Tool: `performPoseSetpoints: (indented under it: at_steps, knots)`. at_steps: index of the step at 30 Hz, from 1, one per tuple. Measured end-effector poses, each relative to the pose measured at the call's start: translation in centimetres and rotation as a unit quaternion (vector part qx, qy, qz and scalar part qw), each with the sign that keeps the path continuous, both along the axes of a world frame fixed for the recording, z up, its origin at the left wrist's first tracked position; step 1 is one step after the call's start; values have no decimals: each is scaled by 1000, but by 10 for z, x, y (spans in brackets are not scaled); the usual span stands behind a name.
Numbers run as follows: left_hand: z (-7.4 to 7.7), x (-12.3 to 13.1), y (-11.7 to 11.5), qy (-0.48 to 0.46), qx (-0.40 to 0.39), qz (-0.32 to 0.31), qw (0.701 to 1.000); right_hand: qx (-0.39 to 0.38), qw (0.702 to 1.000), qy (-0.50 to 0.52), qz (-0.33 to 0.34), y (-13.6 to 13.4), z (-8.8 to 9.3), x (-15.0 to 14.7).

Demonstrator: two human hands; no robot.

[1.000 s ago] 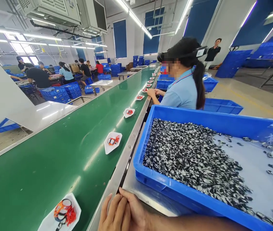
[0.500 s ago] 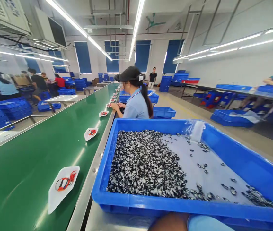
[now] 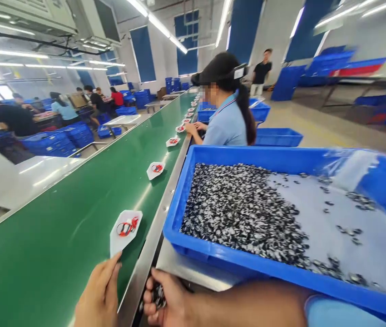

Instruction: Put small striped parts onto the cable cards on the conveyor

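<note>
My left hand (image 3: pixel 100 290) is over the green conveyor belt (image 3: pixel 60 245), its fingertips at the near edge of a white tray (image 3: pixel 126 232) that holds a red and black item. Its fingers are stretched forward and close together, and they seem to touch the tray. Beside the belt's metal edge, my right hand (image 3: pixel 165 297) is curled around several small black and silver pieces (image 3: pixel 159 296). A big blue bin (image 3: pixel 213 261) on the right holds a heap of similar pieces (image 3: pixel 244 209).
More white trays (image 3: pixel 155 170) lie in a row along the belt. Beyond the bin, a person in a light blue shirt (image 3: pixel 230 120) has hands at the belt edge. Other people and blue bins (image 3: pixel 53 143) are at the back left; another person stands farther back.
Both my hands have come into view at the bottom. The camera view has turned, so the belt, trays and bin appear shifted right and up. The near tray is now at my left fingertips.
</note>
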State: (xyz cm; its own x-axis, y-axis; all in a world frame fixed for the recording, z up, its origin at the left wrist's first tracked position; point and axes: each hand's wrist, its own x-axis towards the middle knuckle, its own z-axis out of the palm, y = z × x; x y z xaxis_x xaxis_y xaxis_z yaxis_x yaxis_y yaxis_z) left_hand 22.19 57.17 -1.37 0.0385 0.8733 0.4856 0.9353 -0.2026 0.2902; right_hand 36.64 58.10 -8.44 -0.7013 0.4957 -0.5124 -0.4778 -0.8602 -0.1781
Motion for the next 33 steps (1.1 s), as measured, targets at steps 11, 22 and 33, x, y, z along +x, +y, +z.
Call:
performPoseSetpoints:
  at_steps: [11, 22, 33]
  knots:
    - [11, -16, 33, 157, -160, 138, 965, -17, 999, 5, -43, -9, 5, 2]
    - [5, 8, -3, 126, -2, 22, 992, -23, 997, 33, -64, -9, 8, 2]
    - [-26, 40, -45, 181, -57, -184, 964, -159, 981, 70, -86, -10, 10, 3]
